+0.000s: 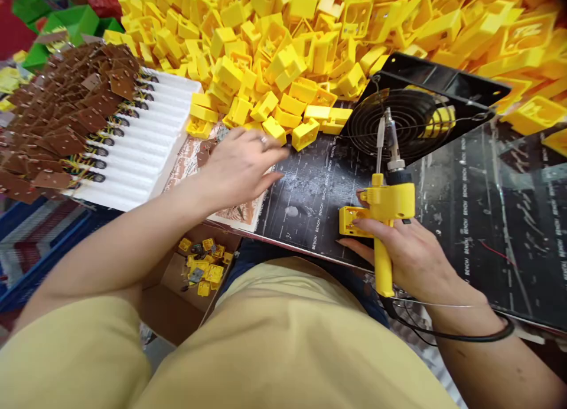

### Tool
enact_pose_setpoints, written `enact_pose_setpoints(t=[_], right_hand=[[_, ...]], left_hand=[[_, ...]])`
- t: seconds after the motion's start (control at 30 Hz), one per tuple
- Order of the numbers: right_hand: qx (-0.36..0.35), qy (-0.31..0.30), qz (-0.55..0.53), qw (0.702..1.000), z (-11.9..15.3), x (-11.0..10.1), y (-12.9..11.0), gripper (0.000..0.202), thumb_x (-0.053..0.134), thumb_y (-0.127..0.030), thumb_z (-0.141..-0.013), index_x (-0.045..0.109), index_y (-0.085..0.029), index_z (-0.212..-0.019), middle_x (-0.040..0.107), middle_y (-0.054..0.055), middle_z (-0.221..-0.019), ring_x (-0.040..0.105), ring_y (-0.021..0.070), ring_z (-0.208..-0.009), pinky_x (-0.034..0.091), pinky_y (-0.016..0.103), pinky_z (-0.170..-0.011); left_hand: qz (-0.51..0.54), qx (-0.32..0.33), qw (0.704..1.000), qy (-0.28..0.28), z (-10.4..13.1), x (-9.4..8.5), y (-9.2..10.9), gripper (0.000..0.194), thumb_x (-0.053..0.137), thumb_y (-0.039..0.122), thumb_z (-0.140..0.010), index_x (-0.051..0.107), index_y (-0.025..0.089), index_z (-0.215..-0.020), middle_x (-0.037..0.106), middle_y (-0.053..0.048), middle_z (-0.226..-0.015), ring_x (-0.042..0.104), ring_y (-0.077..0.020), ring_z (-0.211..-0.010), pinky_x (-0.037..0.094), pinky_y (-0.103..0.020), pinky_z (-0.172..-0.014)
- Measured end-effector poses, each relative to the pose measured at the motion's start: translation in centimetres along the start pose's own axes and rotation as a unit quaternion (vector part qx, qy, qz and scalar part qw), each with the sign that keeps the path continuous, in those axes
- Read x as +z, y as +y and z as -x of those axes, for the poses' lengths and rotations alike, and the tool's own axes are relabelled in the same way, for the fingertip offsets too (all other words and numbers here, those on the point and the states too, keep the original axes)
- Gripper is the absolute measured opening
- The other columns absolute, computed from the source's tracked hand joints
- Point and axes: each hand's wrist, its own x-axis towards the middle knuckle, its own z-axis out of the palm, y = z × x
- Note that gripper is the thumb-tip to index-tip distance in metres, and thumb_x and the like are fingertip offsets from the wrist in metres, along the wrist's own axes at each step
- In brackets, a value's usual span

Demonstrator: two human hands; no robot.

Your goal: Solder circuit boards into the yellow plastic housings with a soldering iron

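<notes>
My right hand [414, 252] is wrapped around the handle of a yellow soldering gun [392, 202], whose metal tip and thin feed tube point away from me, in front of a fan. Its fingers also hold a small open yellow plastic housing [349, 220] beside the gun, low over the black bench top. My left hand [243, 167] is over the bench with its fingers loosely bent and thumb apart, slightly blurred. Nothing shows in it. Just beyond its fingers lie loose yellow housings [305, 134] at the near edge of a large heap [283, 66].
A black fan [447, 81] with a wire grille leans against the heap. At left, white ridged foam [168, 114] carries rows of wired brown boards [71, 114]. Below the bench edge, a cardboard box [172, 303] holds several yellow pieces. A black cable [478, 338] crosses my right wrist.
</notes>
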Motion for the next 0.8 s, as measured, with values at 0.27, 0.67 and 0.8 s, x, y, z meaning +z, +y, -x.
enact_pose_setpoints(t=[0.27,0.67,0.8], right_hand=[[0.031,-0.002,-0.016,0.999,1.0,-0.1,0.1,0.029,0.068,-0.020,-0.086,0.053,-0.017,-0.110,0.066,0.007,-0.089,0.068,0.0240,-0.087,0.056,0.034,-0.068],[0.052,0.003,-0.031,0.998,-0.5,0.9,-1.5,0.041,0.069,-0.024,-0.086,0.051,-0.018,-0.122,0.067,0.005,-0.089,0.066,0.0204,-0.078,0.054,0.031,-0.064],[0.048,0.002,-0.052,0.998,-0.1,1.5,-2.0,0.044,0.072,-0.022,-0.083,0.051,-0.016,-0.121,0.067,0.008,-0.097,0.067,0.0201,-0.082,0.054,0.030,-0.068]], left_hand=[[-0.155,-0.019,0.988,-0.007,-8.1,3.7,2.3,0.043,0.041,0.023,-0.090,0.055,0.017,-0.130,0.066,-0.009,-0.089,0.061,-0.0274,-0.100,0.044,-0.043,-0.087],[-0.145,-0.026,0.976,-0.161,1.5,-0.6,4.1,0.056,0.047,0.057,-0.092,0.065,0.012,-0.120,0.072,-0.017,-0.096,0.068,-0.0303,-0.093,0.051,-0.038,-0.074],[-0.004,0.168,0.970,-0.176,1.9,0.2,2.7,0.058,0.060,0.018,-0.088,0.044,0.017,-0.144,0.043,-0.012,-0.151,0.041,-0.0230,-0.138,0.041,-0.033,-0.108]])
